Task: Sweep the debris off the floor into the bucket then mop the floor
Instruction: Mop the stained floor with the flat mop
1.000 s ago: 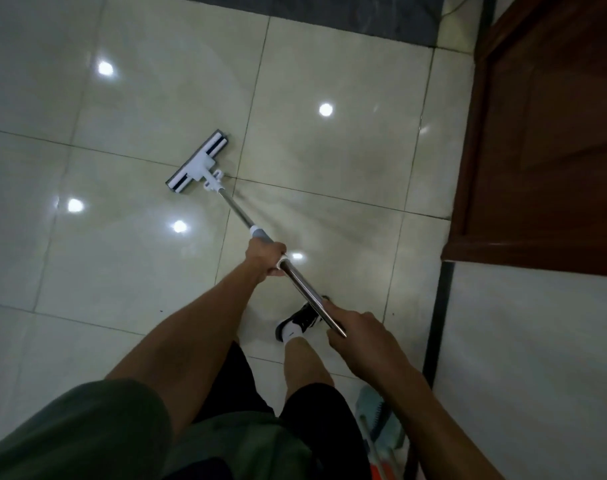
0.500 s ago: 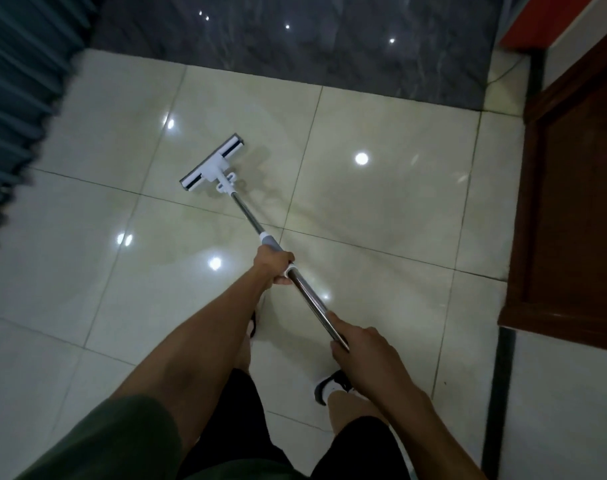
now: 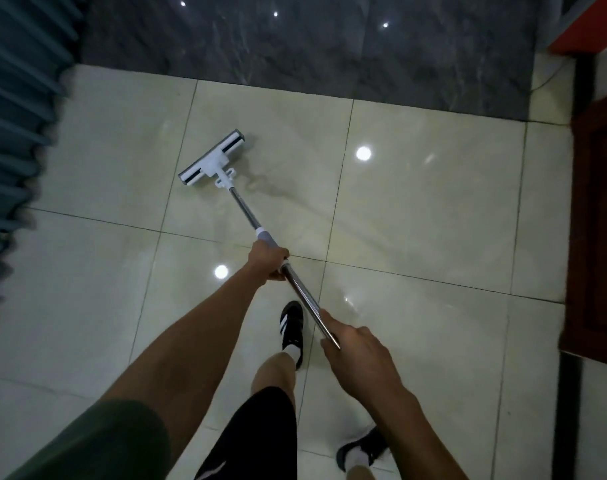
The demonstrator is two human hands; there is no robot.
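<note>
The glossy pale cream tiled floor (image 3: 416, 216) meets a band of dark grey marbled tile (image 3: 312, 46) at the far side. A long silver metal mop pole (image 3: 246, 211) slants away to a flat white mop head (image 3: 212, 163) resting on the cream tiles. The left hand (image 3: 269, 259) grips the pole mid-length, fingers wrapped round; the right hand (image 3: 359, 355) holds its near end, fingers curled.
</note>
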